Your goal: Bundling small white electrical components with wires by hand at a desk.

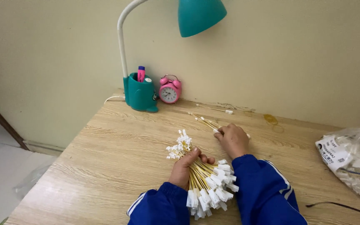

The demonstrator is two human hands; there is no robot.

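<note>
Left hand wraps bundle of yellow wires at mid-length, fingers curled tight round it, thumb across top; white connectors fan out beyond fist both ways, bundle near desk's front edge. Right hand knuckles up, fingers pressed together on small wire group lying flat toward back edge. Single wire alone by wall. Clear plastic bag at right edge, white parts inside, white rectangular label with dark print on its left face.
</note>
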